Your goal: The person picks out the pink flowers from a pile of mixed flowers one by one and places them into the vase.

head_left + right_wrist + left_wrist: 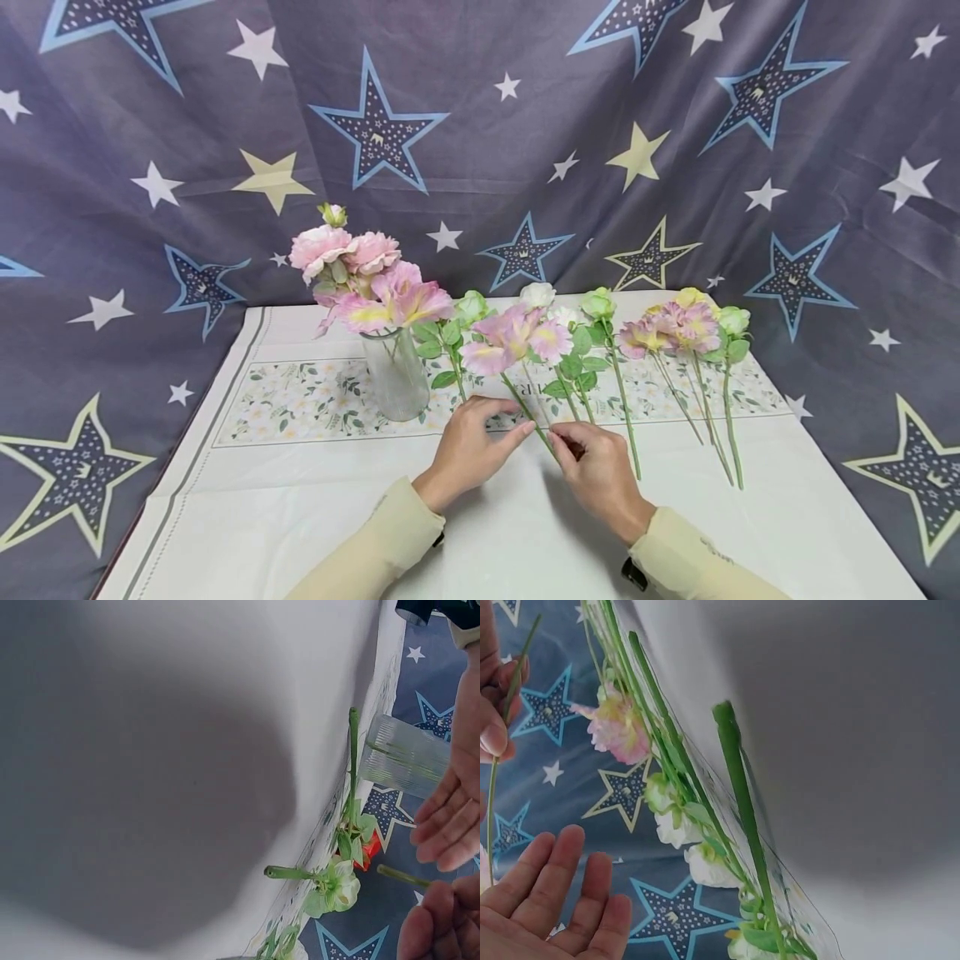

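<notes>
Your right hand (pixel 600 475) pinches the flower stem (pixel 516 395), lower end hidden in head view; your left hand (pixel 472 446), fingers straight, has unclear thumb contact.

Head view forward-down over table (pixel 247 517), both wrist views close, sideways, sharing starry backdrop (pixel 480 150)

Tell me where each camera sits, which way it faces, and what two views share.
Head: on the person's head, facing forward and down over the white cloth to the dark star-patterned fabric backdrop; the left hand, right hand and beige sleeves show.
Left wrist: on that wrist, facing across the cloth towards white round flowers; both hands show.
Right wrist: on that wrist, facing across the cloth towards a red flower; both hands show.
Shared: the clear ribbed cylindrical vase appears in head and right wrist views.
</notes>
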A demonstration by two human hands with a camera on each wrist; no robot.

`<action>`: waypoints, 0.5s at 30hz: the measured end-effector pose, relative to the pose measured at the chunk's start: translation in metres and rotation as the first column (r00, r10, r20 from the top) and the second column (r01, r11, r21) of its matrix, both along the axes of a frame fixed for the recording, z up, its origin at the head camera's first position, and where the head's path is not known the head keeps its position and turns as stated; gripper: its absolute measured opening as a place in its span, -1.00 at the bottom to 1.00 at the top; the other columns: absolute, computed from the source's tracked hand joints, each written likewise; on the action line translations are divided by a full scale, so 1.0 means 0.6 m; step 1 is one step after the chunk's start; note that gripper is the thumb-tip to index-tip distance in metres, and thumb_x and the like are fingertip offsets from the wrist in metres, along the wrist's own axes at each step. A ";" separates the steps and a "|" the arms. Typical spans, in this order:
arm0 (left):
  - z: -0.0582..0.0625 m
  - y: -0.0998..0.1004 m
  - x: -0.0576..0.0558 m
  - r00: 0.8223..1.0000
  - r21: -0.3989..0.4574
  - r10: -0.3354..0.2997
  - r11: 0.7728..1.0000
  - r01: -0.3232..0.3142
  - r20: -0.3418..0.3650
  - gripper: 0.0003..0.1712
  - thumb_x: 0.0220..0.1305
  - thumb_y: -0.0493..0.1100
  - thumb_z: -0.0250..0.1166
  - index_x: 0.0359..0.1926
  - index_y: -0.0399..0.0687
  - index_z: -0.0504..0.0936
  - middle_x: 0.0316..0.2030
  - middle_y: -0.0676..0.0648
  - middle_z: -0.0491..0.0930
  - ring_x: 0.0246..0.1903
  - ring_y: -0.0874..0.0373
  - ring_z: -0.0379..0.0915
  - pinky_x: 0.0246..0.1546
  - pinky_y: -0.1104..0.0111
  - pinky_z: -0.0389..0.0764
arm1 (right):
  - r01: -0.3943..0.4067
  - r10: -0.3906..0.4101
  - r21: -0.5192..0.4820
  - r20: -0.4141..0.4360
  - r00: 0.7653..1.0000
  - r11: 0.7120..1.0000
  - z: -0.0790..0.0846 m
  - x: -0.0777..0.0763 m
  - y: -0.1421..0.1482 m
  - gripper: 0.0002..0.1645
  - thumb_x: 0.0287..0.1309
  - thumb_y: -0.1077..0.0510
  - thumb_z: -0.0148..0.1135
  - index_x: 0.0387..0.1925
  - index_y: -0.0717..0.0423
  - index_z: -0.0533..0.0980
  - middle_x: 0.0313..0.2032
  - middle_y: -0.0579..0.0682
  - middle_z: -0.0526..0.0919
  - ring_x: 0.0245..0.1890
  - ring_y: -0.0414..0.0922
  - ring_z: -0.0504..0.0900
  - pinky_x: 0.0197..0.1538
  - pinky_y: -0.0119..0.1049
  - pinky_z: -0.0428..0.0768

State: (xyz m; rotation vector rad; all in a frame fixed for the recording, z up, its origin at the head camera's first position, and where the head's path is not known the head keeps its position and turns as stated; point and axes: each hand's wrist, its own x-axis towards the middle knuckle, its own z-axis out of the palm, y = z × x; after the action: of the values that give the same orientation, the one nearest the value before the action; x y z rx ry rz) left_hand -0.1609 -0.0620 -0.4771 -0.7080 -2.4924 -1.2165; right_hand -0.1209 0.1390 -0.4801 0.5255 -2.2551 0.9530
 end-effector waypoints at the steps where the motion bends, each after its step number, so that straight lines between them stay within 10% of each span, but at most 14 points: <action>1: 0.001 0.002 0.000 1.000 0.011 -0.002 1.000 0.002 0.006 -0.67 0.31 0.08 0.44 -0.05 -0.01 0.77 -0.14 0.01 0.75 -0.05 0.11 0.62 -0.01 0.17 0.63 | -0.003 0.003 0.002 0.000 1.000 1.000 0.000 0.000 -0.001 -0.82 -0.02 0.45 0.53 -0.36 0.21 0.74 -0.45 0.02 0.76 -0.56 -0.34 0.62 -0.48 -0.63 0.54; 15: 0.010 0.025 -0.005 0.999 0.159 -0.036 0.986 0.042 -0.037 -0.85 0.34 -0.02 0.43 -0.24 0.03 0.81 -0.31 0.13 0.76 -0.23 0.23 0.63 -0.19 0.31 0.62 | -0.021 0.020 0.016 0.033 0.999 1.000 -0.002 0.004 -0.009 -0.86 0.02 0.43 0.52 -0.33 0.24 0.74 -0.44 -0.01 0.76 -0.53 -0.33 0.64 -0.43 -0.67 0.54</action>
State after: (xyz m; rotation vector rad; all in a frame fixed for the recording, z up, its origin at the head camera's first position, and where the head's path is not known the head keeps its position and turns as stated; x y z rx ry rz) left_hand -0.1640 -0.0467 -0.4713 -0.7320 -2.3313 -1.3878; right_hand -0.1182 0.1338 -0.4810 0.5449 -2.2930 0.9609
